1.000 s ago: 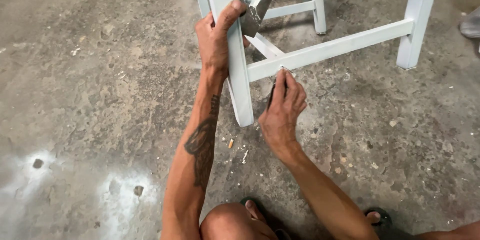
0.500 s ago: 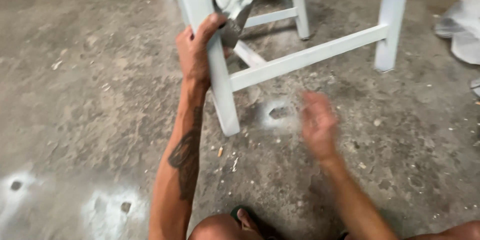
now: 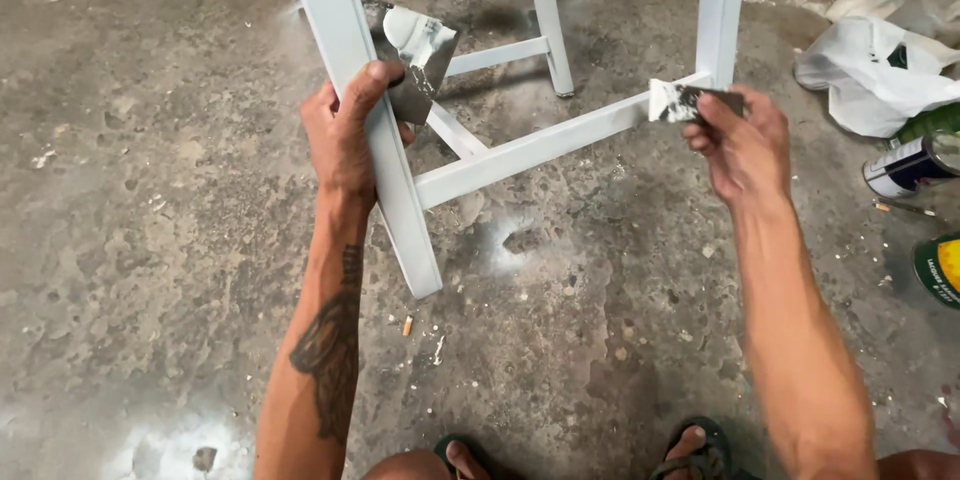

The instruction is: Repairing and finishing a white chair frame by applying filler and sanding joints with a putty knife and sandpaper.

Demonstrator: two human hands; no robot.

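Concrete floor is rough and dusty, with a white wooden frame standing on it. Left hand is clenched round the near leg and also pins a flat metal plate smeared with white filler against it. Right hand pinches a small scraper, blade touching the far end of the lower rail. Risk I'd guess: the filler plate is only held by the fingers behind the leg, so it could slip. Cans and a plastic bag sit off right.
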